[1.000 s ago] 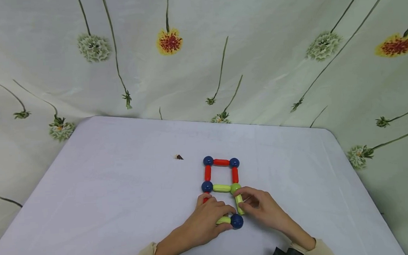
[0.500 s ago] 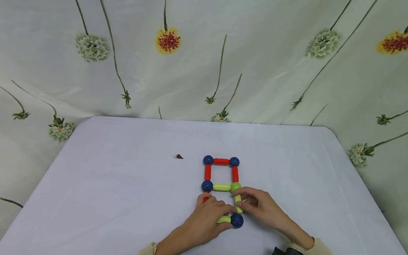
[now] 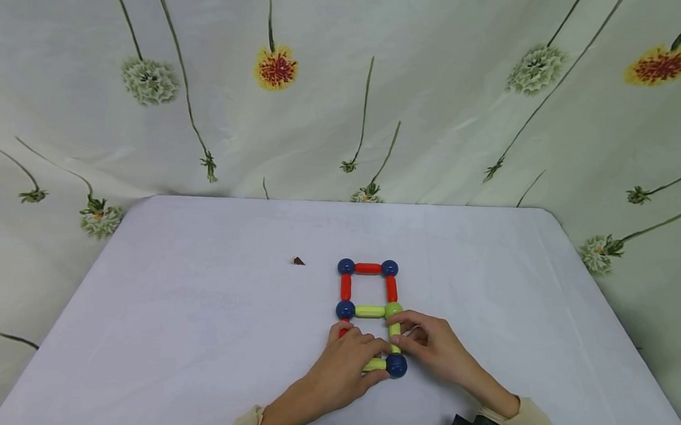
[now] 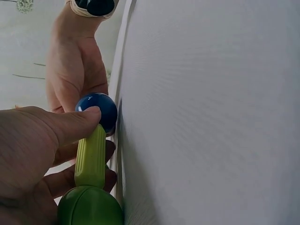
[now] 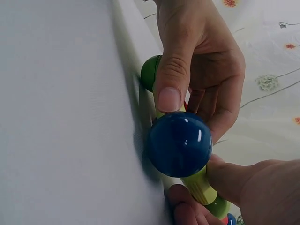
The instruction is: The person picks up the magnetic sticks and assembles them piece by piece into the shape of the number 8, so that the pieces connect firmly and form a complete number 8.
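Magnetic balls and rods lie joined in a two-square frame on the white table. The far square has red rods [image 3: 368, 268], blue balls and a green ball [image 3: 392, 310]. My left hand [image 3: 344, 365] pinches the near yellow-green rod [image 4: 91, 157] where it meets the blue ball [image 3: 396, 366]. Its thumb overlaps that ball in the left wrist view. My right hand [image 3: 433, 343] pinches another yellow-green rod [image 5: 201, 186], which spans from the green ball to the same blue ball. The near-left green ball [image 4: 89, 208] is hidden under my left hand in the head view.
A small dark scrap [image 3: 298, 261] lies on the white tabletop [image 3: 234, 297], left of the frame's far end. Behind the table hangs a pale cloth [image 3: 427, 103] printed with flowers.
My right hand has swung the near end of its yellow-green rod left, bringing it in line with the blue ball. My left hand has stayed nearly still.
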A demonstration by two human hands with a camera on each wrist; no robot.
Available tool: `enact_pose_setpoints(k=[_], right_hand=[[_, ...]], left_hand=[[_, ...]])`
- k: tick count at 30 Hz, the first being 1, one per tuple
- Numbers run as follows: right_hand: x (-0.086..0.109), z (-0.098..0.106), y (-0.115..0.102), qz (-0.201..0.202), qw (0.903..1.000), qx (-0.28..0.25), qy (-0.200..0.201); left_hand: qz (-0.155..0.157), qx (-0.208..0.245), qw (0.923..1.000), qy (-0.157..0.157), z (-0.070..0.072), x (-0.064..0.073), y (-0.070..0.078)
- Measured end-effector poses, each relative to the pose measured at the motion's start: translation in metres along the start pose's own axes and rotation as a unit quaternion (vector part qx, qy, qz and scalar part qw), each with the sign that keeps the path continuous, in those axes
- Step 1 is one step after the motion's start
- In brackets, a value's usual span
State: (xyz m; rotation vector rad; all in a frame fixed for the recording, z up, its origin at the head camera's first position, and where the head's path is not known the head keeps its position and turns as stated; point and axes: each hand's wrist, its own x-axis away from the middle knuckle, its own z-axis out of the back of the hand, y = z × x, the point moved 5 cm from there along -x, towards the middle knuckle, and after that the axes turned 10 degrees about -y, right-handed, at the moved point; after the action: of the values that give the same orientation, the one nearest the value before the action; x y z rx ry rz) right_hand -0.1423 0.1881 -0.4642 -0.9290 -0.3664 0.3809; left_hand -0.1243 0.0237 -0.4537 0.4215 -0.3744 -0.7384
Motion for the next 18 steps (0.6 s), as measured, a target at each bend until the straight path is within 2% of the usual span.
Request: enact_pose_setpoints(k=[10, 18], right_hand=[[0.0, 0.0, -0.0041, 0.014, 0.9993, 0.033, -0.008], [0.0014, -0.0023, -0.0063, 0.039, 0.9978, 0.053, 0.009]], left_hand=[[-0.011, 0.005, 0.9999, -0.003, 0.0052, 0.0006, -0.0019], [-0.022, 0.007, 0.9997, 0.008, 0.0077, 0.0007, -0.0028]])
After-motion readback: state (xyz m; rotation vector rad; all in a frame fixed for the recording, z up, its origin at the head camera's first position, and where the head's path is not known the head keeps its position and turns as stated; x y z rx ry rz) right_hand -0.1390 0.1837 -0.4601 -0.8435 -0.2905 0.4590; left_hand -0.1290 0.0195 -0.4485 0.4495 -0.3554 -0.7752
